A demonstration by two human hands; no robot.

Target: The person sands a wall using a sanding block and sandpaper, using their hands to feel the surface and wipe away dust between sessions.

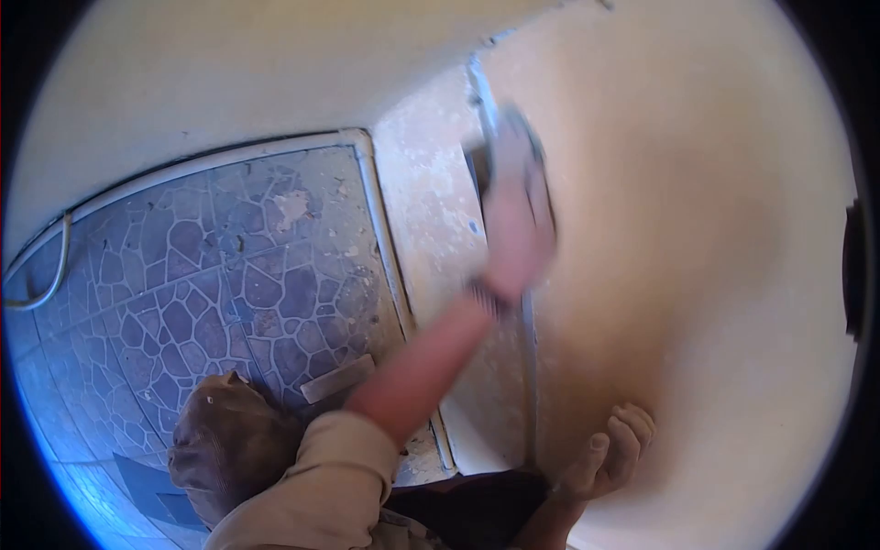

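Note:
My left hand (521, 215) reaches up to the pale wall (642, 229) and is blurred by motion. It grips a flat, dark-edged object whose shape I cannot make out, held against the wall beside a bluish-white vertical strip (480, 82). A dark patch shows just left of the fingers. My right hand (612, 454) is lower down at the right, close to the same wall, with its fingers loosely bent, apart from the thumb, and nothing visible in it.
A stone-patterned floor (197, 312) spreads at the left, edged by a light pipe-like trim (380, 206). On it lie a small flat bar (337, 379) and a brown, rounded, cloth-like thing (229, 445). A thin hose (62, 266) curves at the far left.

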